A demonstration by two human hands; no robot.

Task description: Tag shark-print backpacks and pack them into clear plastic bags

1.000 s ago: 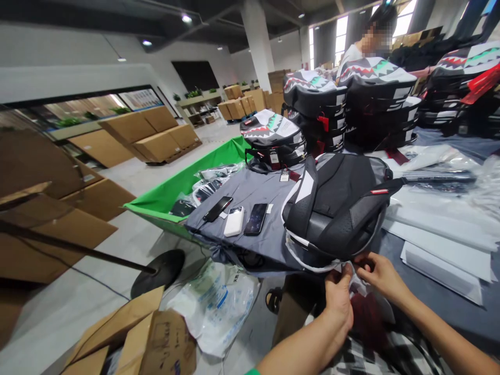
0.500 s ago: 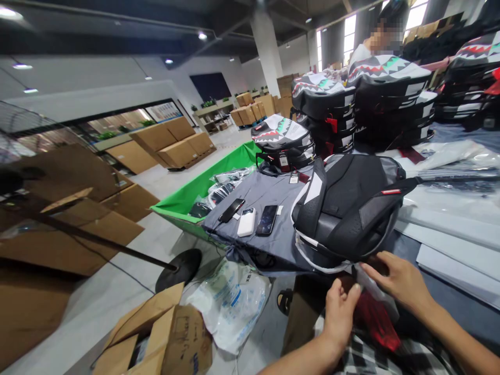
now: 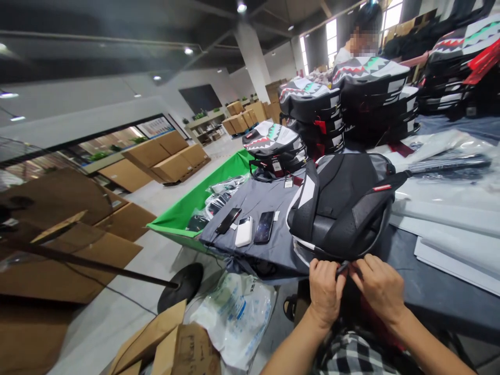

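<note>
A black padded backpack point(image 3: 339, 208) lies on its back on the grey-covered table edge, with its white-trimmed rim toward me. My left hand point(image 3: 326, 291) and my right hand point(image 3: 377, 286) meet at its lower edge. Their fingertips pinch a small dark tab point(image 3: 342, 267), which may be a zip pull. A red fabric piece point(image 3: 377, 315) lies below my right hand, mostly hidden by my hands and forearm.
Several phones and a white power bank point(image 3: 244, 232) lie on grey cloth point(image 3: 234, 208) left of the backpack. Stacked shark-print backpacks point(image 3: 371, 99) stand beyond, near a person point(image 3: 353, 47). White sheets point(image 3: 449, 219) lie right; a plastic bag point(image 3: 234, 317) and cardboard box point(image 3: 167, 349) sit below left.
The white sheet-like piece in my hands no longer shows. My hands have come together at the backpack's lower edge, and the view has shifted slightly.
</note>
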